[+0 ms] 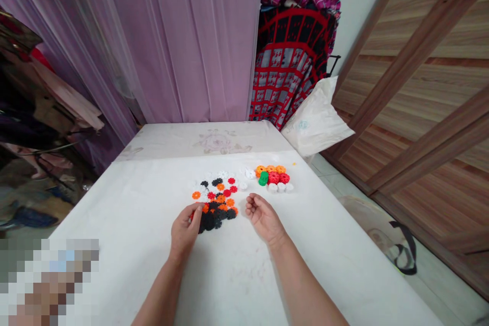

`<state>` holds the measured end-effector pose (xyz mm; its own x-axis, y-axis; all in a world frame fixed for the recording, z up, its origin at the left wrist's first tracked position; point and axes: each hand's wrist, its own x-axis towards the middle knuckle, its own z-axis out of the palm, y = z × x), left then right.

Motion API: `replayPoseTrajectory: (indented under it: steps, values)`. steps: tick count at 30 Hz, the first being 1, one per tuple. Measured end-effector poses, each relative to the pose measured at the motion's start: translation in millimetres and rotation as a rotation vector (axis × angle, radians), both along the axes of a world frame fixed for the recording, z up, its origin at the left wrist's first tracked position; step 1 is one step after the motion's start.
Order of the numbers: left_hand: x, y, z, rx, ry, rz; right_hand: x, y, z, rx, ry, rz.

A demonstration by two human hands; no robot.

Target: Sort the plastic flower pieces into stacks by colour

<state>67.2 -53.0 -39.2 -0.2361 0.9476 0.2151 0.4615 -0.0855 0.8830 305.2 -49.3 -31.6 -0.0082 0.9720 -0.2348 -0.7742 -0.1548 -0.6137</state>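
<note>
Over the left edge of a loose heap of flower-shaped plastic discs, my left hand is closed in a pinch. A bit of red shows by its thumb and index finger, but whether it is held I cannot make out. The heap mixes black, orange, red and white discs. My right hand is right of the heap, its fingers curled in; what they hold, if anything, is hidden. Beyond it are grouped orange discs, red discs, white discs and a green stack.
The table has a white cover with a floral strip at the far end. A purple curtain hangs behind. At right are a white bag, a clear bag on the floor and wooden cabinet doors. Clothes hang at left.
</note>
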Motion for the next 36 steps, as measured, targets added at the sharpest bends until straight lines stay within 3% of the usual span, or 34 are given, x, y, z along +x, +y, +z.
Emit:
replayPoseTrajectory:
  steps: [9, 19, 26, 36]
  values:
    - [2.5, 1.6, -2.6, 0.041, 0.03, 0.015, 0.6, -0.2, -2.0, 0.0, -0.004, -0.011]
    - [3.9, 0.4, -3.0, 0.097, 0.334, -0.138, 1.8, -1.7, -1.8, -0.013, -0.001, -0.003]
    - [7.9, 2.2, 1.2, 0.13, 0.424, -0.163, 3.0, 3.1, -3.7, -0.012, 0.01, -0.023]
    - [36.9, 3.8, 3.1, 0.085, 0.763, -0.501, 11.0, 19.0, 1.4, -0.074, 0.084, -0.012]
